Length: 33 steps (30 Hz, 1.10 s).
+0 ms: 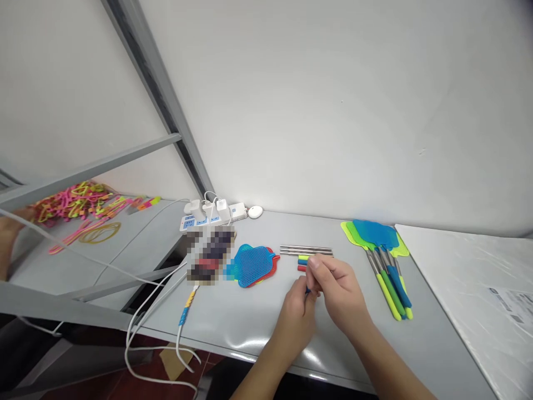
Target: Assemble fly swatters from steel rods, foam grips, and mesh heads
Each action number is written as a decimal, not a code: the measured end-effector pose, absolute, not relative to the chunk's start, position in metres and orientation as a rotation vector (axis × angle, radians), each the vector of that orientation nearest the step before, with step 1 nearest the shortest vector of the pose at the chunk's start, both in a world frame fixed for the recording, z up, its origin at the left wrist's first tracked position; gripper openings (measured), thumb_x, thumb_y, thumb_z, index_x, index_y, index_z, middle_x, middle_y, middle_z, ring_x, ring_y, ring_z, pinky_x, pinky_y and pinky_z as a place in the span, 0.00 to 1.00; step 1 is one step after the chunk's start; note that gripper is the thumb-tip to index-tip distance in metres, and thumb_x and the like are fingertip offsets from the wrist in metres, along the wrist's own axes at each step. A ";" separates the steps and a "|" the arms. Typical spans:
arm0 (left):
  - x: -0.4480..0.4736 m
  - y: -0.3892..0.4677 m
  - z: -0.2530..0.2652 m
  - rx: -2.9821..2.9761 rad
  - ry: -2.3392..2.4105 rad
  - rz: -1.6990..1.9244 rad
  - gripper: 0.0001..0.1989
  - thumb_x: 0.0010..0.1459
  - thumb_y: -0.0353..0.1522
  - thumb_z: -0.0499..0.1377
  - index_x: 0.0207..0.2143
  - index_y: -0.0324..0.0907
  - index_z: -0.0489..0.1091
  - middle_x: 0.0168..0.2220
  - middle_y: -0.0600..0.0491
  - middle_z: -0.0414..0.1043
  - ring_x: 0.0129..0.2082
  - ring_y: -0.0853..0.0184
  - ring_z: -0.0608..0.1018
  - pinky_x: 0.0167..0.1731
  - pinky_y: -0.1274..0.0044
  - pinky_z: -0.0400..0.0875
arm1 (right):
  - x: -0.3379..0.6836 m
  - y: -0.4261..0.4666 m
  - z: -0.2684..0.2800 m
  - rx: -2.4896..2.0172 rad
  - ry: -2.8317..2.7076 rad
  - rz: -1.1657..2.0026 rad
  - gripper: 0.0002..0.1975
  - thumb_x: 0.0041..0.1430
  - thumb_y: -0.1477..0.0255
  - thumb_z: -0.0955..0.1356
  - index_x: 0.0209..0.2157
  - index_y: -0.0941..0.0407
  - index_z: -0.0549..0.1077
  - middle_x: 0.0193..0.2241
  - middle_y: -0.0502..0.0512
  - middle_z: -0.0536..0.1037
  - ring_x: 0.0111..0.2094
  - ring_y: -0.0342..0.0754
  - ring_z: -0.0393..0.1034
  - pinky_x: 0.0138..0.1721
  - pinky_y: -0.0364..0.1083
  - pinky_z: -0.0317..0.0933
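Note:
My left hand (296, 311) and my right hand (342, 289) meet above the front of the table, both closed. A sliver of a blue piece (307, 290) shows at my left fingers; the rest is hidden. My right fingertips are pinched together, and what they hold cannot be made out. Just behind my hands lie yellow, blue and red handle grips (302, 261), with several thin metal rods (306, 248) beyond them. To the left is a pile of blue and red mesh fly swatter heads (255, 265). Assembled fly swatters (385, 266) in blue, green and yellow lie to the right.
A power strip (189, 223) with plugged-in chargers stands by the wall, beside a blurred-out device (210, 258) and white cables (141, 311). A white wrapped panel (466, 278) covers the right side. Beyond a metal frame (154, 72), another person's arm (12, 239) reaches to colourful strips (75, 203).

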<state>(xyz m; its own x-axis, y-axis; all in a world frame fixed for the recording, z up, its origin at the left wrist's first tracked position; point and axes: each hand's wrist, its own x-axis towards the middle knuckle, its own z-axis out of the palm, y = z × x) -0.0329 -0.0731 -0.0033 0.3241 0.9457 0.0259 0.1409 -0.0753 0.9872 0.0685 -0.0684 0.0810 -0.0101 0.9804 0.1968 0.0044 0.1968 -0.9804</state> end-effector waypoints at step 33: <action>-0.030 -0.059 -0.003 1.213 0.841 0.971 0.13 0.64 0.31 0.51 0.48 0.39 0.71 0.45 0.48 0.75 0.46 0.60 0.74 0.48 0.69 0.67 | 0.058 -0.039 0.025 -1.150 -1.307 1.134 0.24 0.65 0.58 0.61 0.20 0.53 0.50 0.18 0.44 0.50 0.22 0.41 0.45 0.23 0.44 0.43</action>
